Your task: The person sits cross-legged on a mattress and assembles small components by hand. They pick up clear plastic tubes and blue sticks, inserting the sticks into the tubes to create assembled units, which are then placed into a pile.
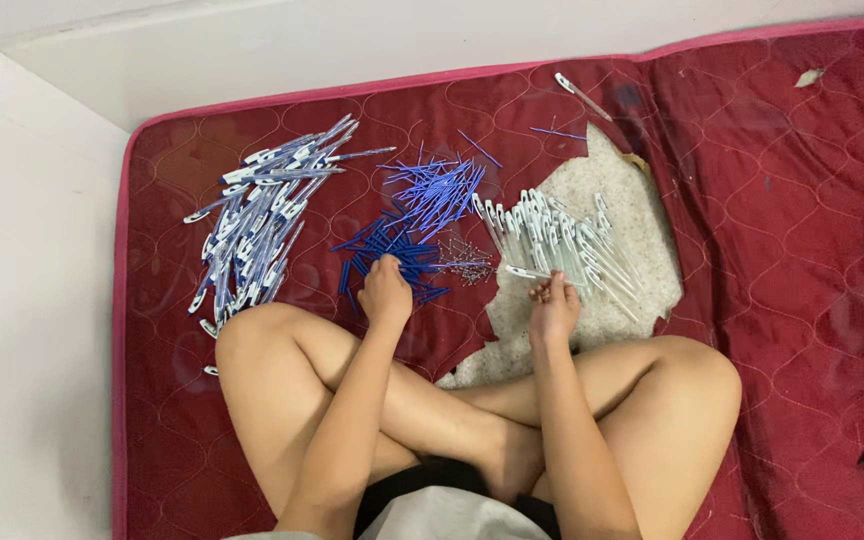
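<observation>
Cross-legged on a red mattress, sorting pen parts

The left hand [385,290] curls down onto the blue refills [407,225], fingers pinching among them; the right hand [553,305] grips one white pen barrel [527,272] at the edge of the white barrel pile [557,240]. Farther left lie the assembled pens [257,225] on the mattress [782,200]

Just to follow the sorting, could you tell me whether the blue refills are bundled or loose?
Loose: the blue refills lie scattered on the red mattress, under the left hand.
</observation>
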